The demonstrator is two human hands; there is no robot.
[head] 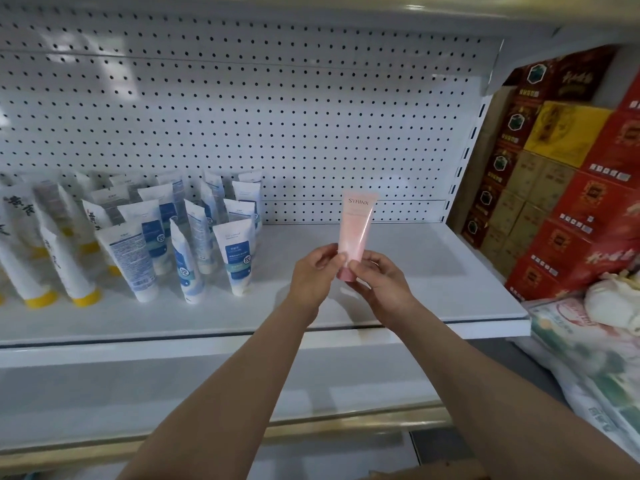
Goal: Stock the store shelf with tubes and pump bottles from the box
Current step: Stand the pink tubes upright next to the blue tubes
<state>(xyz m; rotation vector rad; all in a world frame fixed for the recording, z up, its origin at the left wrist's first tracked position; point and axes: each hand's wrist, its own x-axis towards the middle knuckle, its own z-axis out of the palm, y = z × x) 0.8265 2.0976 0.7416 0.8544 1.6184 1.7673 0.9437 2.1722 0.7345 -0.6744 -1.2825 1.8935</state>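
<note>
A pink tube (356, 226) stands upright, cap down, held above the white shelf (415, 271) near its middle. My left hand (313, 271) and my right hand (381, 282) both pinch its lower end near the cap. On the shelf's left stand several white and blue tubes (235, 258), caps down. Further left are white tubes with yellow caps (74, 271). The box is not in view.
A white pegboard (277, 116) backs the shelf. Stacked red and yellow cartons (571, 188) rise to the right of the shelf. Printed sacks (588, 341) lie below them at the right. A lower shelf (207, 386) runs under my arms.
</note>
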